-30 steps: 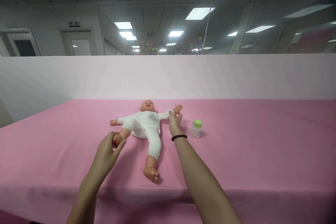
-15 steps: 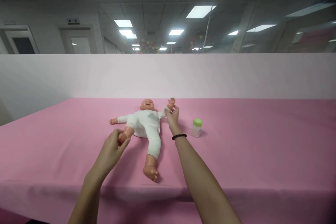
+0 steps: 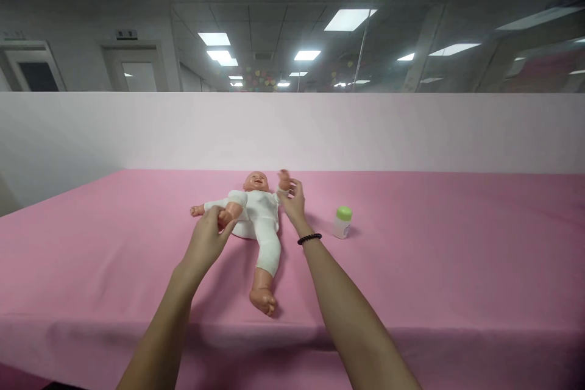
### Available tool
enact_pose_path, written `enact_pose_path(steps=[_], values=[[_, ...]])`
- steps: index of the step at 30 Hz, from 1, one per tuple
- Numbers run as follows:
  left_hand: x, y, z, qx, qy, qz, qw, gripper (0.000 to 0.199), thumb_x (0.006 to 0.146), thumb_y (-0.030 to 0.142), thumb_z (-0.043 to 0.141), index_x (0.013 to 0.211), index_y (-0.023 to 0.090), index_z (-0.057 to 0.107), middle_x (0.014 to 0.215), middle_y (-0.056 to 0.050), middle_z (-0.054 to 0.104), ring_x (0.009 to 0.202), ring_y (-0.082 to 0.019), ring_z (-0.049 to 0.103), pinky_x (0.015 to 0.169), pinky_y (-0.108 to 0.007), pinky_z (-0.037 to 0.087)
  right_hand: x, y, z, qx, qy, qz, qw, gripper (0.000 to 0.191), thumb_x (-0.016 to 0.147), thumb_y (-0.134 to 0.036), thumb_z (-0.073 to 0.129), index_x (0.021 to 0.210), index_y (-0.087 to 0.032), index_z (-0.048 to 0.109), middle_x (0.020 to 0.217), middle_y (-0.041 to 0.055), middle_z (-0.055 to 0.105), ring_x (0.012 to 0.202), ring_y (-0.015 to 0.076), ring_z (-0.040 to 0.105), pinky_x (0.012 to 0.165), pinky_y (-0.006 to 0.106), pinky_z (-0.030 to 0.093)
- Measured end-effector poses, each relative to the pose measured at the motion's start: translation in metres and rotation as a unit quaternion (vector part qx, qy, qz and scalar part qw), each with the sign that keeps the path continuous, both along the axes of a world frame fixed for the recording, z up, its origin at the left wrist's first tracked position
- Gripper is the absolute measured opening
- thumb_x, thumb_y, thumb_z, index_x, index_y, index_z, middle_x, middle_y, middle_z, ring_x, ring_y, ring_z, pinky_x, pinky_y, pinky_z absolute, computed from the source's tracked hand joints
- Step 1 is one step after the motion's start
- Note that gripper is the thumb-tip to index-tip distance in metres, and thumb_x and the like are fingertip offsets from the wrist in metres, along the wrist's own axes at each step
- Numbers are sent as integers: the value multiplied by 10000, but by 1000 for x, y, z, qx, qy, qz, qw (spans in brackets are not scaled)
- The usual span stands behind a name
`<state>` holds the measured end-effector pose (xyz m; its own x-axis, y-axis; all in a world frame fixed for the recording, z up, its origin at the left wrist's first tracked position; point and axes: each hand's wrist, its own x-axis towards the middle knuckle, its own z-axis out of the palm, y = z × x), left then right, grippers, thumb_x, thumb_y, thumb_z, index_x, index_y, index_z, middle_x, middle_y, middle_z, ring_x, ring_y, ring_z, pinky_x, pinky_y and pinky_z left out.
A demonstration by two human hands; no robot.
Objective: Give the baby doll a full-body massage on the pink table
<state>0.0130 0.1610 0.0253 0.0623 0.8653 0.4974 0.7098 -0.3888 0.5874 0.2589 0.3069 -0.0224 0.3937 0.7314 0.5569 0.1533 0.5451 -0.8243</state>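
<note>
We record a baby doll lying on its back on the tabletop, near the middle of the view, with its head toward the far side. It wears a white long-sleeved bodysuit. One leg lies stretched toward us, its bare foot resting on the pink cloth. The other leg is lifted and bent over the doll's middle.

Our left hand is clamped around that lifted leg, fingers closed near its foot. Our right hand is curled around the doll's raised arm just below its small plastic hand. The two hands stand apart, with the doll's torso between them. The doll's other arm lies outstretched on the cloth, free of both hands.

A black beaded bracelet circles our right wrist. Just right of that wrist stands a small white bottle with a green cap, upright and not touched. Its label is too small to read. Beyond the tabletop rises a pale pink partition, and above it are glass panels and ceiling lights.
</note>
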Motion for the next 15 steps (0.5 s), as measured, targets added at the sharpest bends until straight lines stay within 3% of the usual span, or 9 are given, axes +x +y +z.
enact_pose_path(steps=[3,5,7,10,13,15], values=[[18,33,12,-10,49,-26,998,191,887,300,533,753,229,415,777,-25,589,712,-198,548,642,-307,386,-15,-13,6,56,-198,119,971,354,720,-207,637,1073,-234,631,1095,39,698,1022,203,638,913,339,497],[20,39,14,-14,60,-38,997,195,888,289,526,743,228,410,787,-32,595,708,-195,551,636,-307,383,-17,-14,5,56,-220,136,964,327,727,-196,629,1050,-235,650,1098,33,703,1026,200,638,935,347,486],[15,28,14,-11,51,-36,998,209,900,326,520,751,230,409,773,-23,587,696,-193,550,620,-302,383,-13,-9,3,50,-155,113,980,366,695,-217,673,1058,-224,635,1110,49,695,1031,207,636,940,355,493],[-6,-11,3,-33,18,-14,999,232,914,432,521,820,231,453,763,-3,582,689,-193,553,615,-301,409,3,8,-4,15,26,43,999,519,642,-268,728,1132,-208,565,1128,85,672,991,215,649,887,360,532],[-30,-56,-24,-66,-18,6,998,288,908,518,518,918,230,518,831,-14,624,743,-203,596,658,-315,463,20,20,-19,-105,226,-47,967,606,668,-283,685,1235,-216,483,1169,106,642,958,213,669,785,335,570],[-43,-77,-46,-83,-26,21,996,319,892,534,512,966,225,543,859,-29,644,740,-213,618,649,-326,480,28,22,-30,-178,287,-69,939,590,707,-266,613,1276,-227,459,1200,109,623,969,211,677,746,317,581]])
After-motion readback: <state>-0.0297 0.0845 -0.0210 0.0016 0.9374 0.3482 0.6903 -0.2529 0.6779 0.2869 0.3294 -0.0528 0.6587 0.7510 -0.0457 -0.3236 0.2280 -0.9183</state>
